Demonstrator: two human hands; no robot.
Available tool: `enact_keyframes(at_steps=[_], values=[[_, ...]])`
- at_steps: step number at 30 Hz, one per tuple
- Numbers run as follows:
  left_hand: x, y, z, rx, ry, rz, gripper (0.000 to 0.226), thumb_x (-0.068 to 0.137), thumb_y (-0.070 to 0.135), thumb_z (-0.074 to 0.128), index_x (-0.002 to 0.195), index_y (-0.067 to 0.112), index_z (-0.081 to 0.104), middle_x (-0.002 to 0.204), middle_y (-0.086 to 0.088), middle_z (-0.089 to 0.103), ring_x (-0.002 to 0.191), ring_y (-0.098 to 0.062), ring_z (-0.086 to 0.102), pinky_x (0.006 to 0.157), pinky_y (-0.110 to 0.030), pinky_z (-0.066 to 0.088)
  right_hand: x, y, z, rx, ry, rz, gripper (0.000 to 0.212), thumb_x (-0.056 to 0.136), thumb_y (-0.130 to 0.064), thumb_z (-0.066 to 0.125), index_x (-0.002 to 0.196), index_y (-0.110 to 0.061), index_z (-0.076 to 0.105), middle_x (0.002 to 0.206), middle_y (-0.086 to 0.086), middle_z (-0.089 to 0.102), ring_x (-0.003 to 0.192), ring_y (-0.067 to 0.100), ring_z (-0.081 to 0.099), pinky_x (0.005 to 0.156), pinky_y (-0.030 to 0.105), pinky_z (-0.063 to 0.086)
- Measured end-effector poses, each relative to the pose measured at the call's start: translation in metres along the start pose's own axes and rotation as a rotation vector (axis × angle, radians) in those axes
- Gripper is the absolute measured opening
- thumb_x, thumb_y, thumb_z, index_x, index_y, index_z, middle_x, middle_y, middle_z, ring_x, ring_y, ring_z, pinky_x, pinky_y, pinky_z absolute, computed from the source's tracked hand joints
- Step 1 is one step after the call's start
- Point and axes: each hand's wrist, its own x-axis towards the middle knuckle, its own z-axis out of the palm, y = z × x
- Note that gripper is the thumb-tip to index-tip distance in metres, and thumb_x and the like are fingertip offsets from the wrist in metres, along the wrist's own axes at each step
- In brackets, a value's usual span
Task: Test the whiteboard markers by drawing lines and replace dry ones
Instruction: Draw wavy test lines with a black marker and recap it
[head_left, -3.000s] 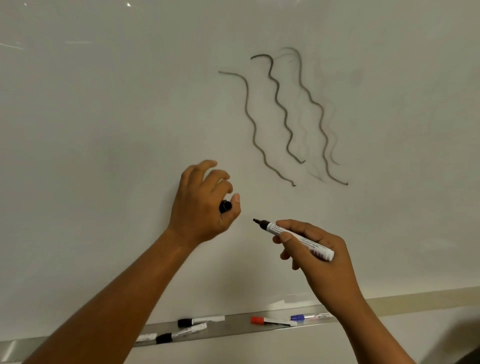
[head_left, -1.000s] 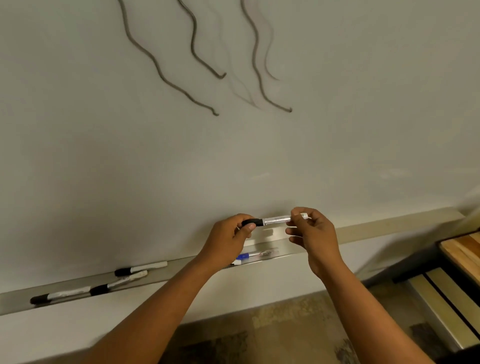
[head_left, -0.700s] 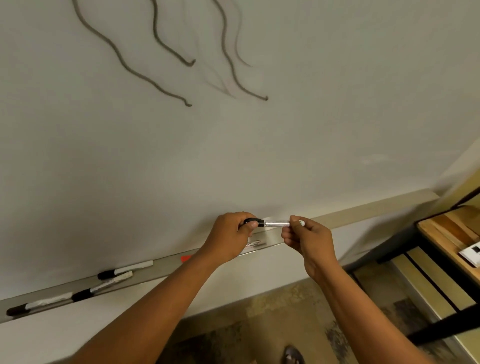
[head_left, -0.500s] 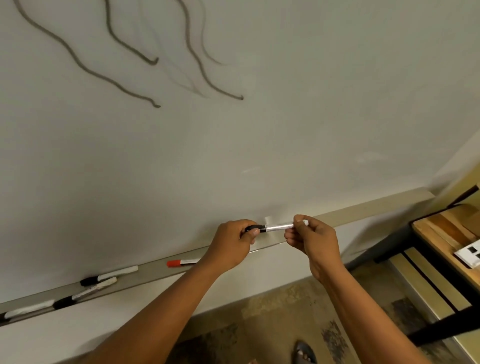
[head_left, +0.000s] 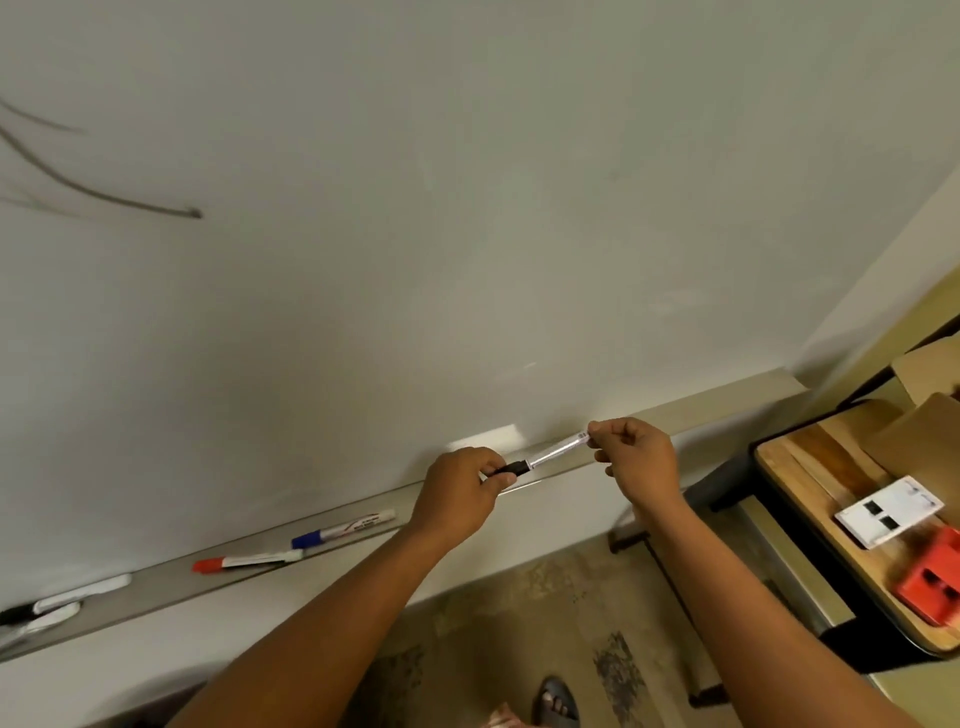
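Note:
I hold a black-capped whiteboard marker (head_left: 550, 455) level in front of the whiteboard (head_left: 467, 234), just above the right end of its marker tray (head_left: 171, 584). My left hand (head_left: 457, 493) grips the black cap end. My right hand (head_left: 636, 460) pinches the white barrel's far end. On the tray lie a blue-capped marker (head_left: 343, 529), a red-capped marker (head_left: 244, 561) and, at the far left, black-capped markers (head_left: 57, 605). The tail of a dark wavy line (head_left: 119, 200) shows on the board at upper left.
A wooden desk (head_left: 810, 457) with a dark rim stands at the right. It carries a white card (head_left: 888, 512), a red block (head_left: 932, 582) and brown cardboard (head_left: 919, 415). Below are mottled floor and a sandalled foot (head_left: 556, 701).
Three seconds ago the cap was in my left hand, apart from the marker in my right; now it sits on the marker. The view has swung right, toward the desk.

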Motion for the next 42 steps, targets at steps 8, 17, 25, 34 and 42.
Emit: enact_keyframes(at_steps=[8,17,25,34,42], values=[[0.033,0.036,0.070,-0.005,0.035,-0.059,0.012,0.092,0.025,0.070,0.101,0.020,0.077,0.094,0.003,0.075,0.084,-0.016,0.068,0.078,-0.026,0.052,0.063,0.036,-0.048,-0.174,0.013,0.048,0.017,0.099,-0.025,0.061,0.094,-0.018,0.075,0.087,0.002,0.072,0.085,0.025,0.067,0.074,0.038,0.053],[0.049,0.027,0.097,0.296,0.040,-0.038,0.020,0.099,0.035,0.056,0.098,0.025,0.074,0.085,0.008,0.055,0.079,-0.014,0.056,0.063,-0.026,0.037,0.087,0.064,-0.045,-0.392,-0.031,0.058,0.021,0.100,-0.026,0.058,0.108,-0.018,0.076,0.079,-0.001,0.070,0.065,0.016,0.058,0.064,0.032,0.050],[0.055,0.027,0.104,0.242,0.076,-0.043,0.016,0.095,0.033,0.060,0.097,0.025,0.075,0.092,0.004,0.063,0.083,-0.015,0.059,0.065,-0.027,0.045,0.095,0.069,-0.049,-0.424,-0.038,0.063,0.018,0.098,-0.026,0.059,0.101,-0.018,0.076,0.081,-0.001,0.071,0.074,0.023,0.066,0.073,0.041,0.056],[0.051,0.017,0.102,0.213,0.077,-0.016,0.013,0.089,0.032,0.066,0.091,0.022,0.074,0.085,0.006,0.060,0.080,-0.014,0.058,0.067,-0.029,0.049,0.089,0.068,-0.044,-0.367,0.037,0.054,0.022,0.100,-0.026,0.055,0.109,-0.014,0.072,0.088,0.004,0.071,0.067,0.016,0.060,0.055,0.023,0.042],[0.037,0.002,0.093,0.148,0.055,0.031,0.022,0.092,0.032,0.064,0.110,0.024,0.074,0.092,0.015,0.057,0.084,0.001,0.048,0.067,-0.003,0.029,0.068,0.051,-0.018,-0.379,0.003,-0.096,0.022,0.100,-0.028,0.054,0.088,-0.016,0.069,0.069,0.001,0.064,0.063,0.015,0.057,0.057,0.026,0.040]])
